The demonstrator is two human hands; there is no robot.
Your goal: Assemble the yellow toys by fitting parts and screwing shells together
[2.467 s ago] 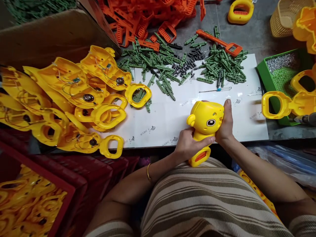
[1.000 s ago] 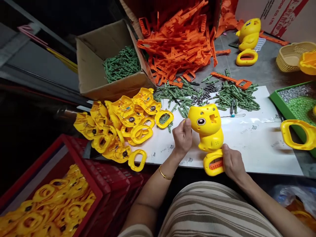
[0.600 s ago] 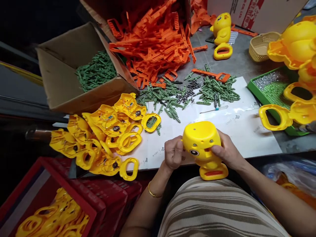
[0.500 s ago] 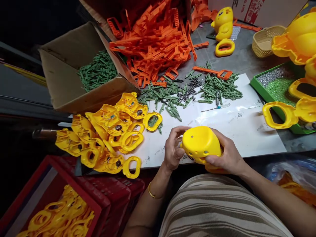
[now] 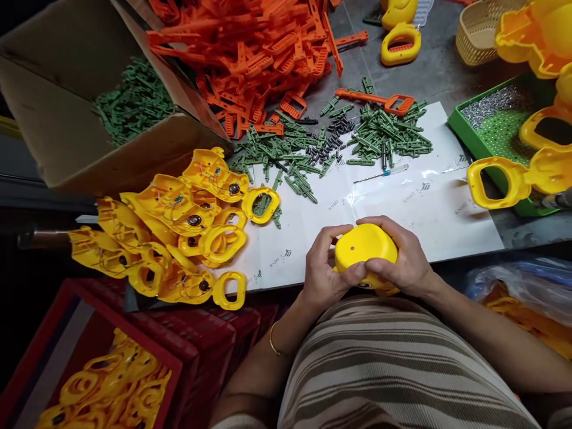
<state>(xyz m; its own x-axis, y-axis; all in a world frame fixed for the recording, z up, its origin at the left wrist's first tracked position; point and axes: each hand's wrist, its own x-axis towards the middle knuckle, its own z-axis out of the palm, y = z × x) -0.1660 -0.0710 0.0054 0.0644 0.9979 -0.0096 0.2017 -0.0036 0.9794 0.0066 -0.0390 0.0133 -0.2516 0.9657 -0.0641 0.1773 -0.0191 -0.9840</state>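
Observation:
A yellow plastic toy body (image 5: 367, 242) is gripped between my two hands at the table's front edge, its rounded end facing up with one small hole in it. My left hand (image 5: 327, 265) wraps its left side, thumb pressed on the near face. Around the right side curls my right hand (image 5: 404, 256), its thumb close to the left one. The toy's lower part is hidden by the hands. Beyond it, a thin blue-tipped rod (image 5: 382, 174) lies on the white paper (image 5: 308, 232), near a pile of green plastic parts (image 5: 391, 128).
Open yellow shells (image 5: 179, 217) with wires lie at left. Behind stand a cardboard box (image 5: 58, 143) of green parts and an orange parts heap (image 5: 268, 53). A green tray (image 5: 460, 128) of screws is at right. A red crate (image 5: 179, 357) stands below left.
My left hand has closed onto the toy's left side, its thumb now on the near face. The toy has tipped slightly. The view has shifted, so the table's things sit higher and further left.

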